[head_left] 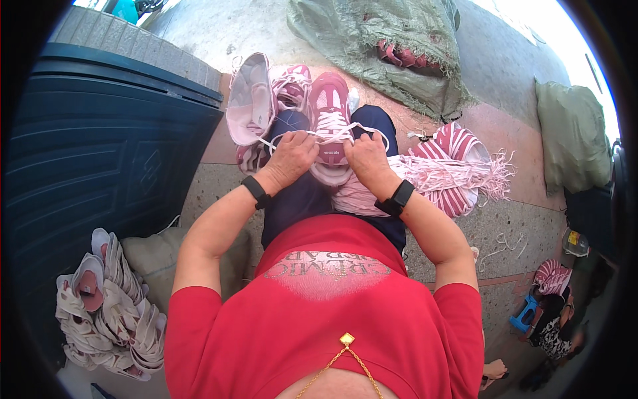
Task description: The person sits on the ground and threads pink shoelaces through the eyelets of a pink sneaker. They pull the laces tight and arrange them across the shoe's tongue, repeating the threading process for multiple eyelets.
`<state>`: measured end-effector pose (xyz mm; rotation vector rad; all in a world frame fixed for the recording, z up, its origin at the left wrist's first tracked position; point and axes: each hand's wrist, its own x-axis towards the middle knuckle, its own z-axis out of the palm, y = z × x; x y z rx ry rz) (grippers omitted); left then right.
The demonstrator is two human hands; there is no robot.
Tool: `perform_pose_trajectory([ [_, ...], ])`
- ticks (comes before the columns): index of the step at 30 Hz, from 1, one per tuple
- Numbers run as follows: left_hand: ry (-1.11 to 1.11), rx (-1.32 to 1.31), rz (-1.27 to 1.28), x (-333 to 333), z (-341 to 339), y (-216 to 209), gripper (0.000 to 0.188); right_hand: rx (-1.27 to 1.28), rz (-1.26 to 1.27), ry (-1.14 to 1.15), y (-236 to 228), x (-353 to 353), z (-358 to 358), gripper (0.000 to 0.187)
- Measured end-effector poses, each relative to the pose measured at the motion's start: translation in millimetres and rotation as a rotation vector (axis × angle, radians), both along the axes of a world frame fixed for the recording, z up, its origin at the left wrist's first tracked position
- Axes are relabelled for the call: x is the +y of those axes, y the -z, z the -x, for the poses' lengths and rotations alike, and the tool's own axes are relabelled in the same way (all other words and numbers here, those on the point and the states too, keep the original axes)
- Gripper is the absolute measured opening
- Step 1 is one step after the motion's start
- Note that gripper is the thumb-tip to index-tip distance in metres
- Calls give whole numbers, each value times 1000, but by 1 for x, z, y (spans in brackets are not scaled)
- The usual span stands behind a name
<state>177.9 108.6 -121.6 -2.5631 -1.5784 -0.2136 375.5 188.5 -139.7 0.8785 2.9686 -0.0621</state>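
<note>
A pink and white sneaker [328, 90] rests on my lap between my knees, its toe pointing away from me. White shoelace [332, 124] crosses its tongue in several rows. My left hand [294, 158] is closed, pinching the lace at the shoe's left side. On the other side my right hand [367, 159] also has its fingers closed on the lace. Loose lace loops out past both hands. Just left of the sneaker, a pale shoe [251, 100] is tipped up next to another pink sneaker [293, 86]. A bundle of pale pink laces [425, 174] lies by my right wrist.
A pink striped bundle [458, 147] sits under the laces. Beyond my knees lies a green woven sack [379, 40] with pink shoes showing. White shoes [109, 309] are piled at lower left by a dark door [100, 153]. Another stuffed sack [573, 136] stands at right.
</note>
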Motion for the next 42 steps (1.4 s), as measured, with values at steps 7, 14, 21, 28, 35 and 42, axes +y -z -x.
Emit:
perform_pose_trajectory([
  [7,-534,-1128,348,28,-8,-18,13,831,225,114,-18,24,12,10],
  [14,-696,-1211,555,100,28,-8,22,899,659,447,-18,82,29,34],
  [21,-1175,-490,105,51,193,44,68,959,787,978,51,60,-123,32],
  [28,-1068,-508,445,52,193,42,49,812,782,889,35,23,-114,23],
  [35,-886,-531,113,-1,170,-62,33,752,788,430,-22,1,-6,20],
  [42,-454,-363,30,-19,24,-154,26,964,1039,7,-87,-78,119,44],
])
